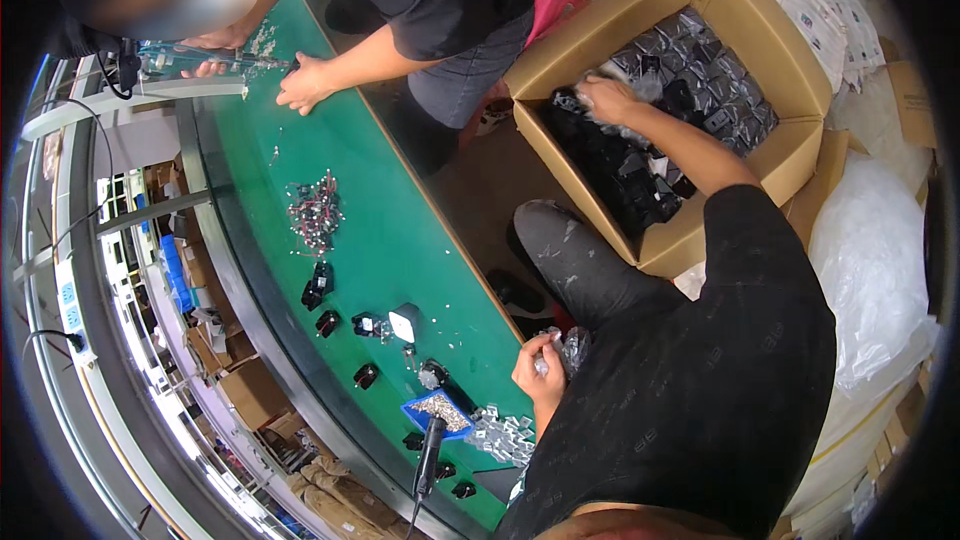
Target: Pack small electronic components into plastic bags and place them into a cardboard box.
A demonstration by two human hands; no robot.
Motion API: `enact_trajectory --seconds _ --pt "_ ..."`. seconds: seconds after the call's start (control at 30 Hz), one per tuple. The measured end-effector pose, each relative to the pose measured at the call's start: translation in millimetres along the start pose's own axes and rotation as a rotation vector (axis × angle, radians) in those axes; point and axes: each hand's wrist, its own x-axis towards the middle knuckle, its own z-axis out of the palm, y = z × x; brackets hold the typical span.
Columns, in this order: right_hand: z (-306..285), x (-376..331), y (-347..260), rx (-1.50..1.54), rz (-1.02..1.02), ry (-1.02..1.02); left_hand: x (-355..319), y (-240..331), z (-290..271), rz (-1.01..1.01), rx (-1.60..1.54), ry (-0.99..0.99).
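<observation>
Right hand [603, 98] reaches into the carton [700, 230], fingers clenched on a bagged part [640, 85] near its back-left corner. Left hand [540, 365] grips another bag [575, 345] at the counter [400, 230] edge; it could slip off.

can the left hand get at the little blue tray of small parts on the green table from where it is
Probably yes. The left hand is holding a small clear bag at the near edge of the green table, and the blue tray lies just beside it with only loose metal pieces nearby. Nothing stands between them, though the hand is occupied.
</observation>
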Motion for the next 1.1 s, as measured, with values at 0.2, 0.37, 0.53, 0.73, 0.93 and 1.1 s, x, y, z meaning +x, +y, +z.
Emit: enact_trajectory --seconds 0.2,0.37,0.53,0.73,0.93,1.1 --pt "-45 -61 2 0.983 -0.049 0.166 3 9 4 -0.008 -0.101 0.0" --pt "-14 -40 59 0.895 0.043 0.063 -2 10 2 0.004 -0.094 0.0" --pt "-26 -14 63 -0.035 0.38 -0.052 -8 7 -4 0.013 -0.032 -0.003" --pt "15 28 87 -0.528 0.257 -0.24 3 6 1 0.039 -0.042 0.03" --pt "16 26 93 -0.555 0.136 -0.191 8 9 3 0.062 0.0 0.005" --pt "3 30 92 -0.561 0.122 -0.085 5 10 1 0.063 -0.006 0.006"
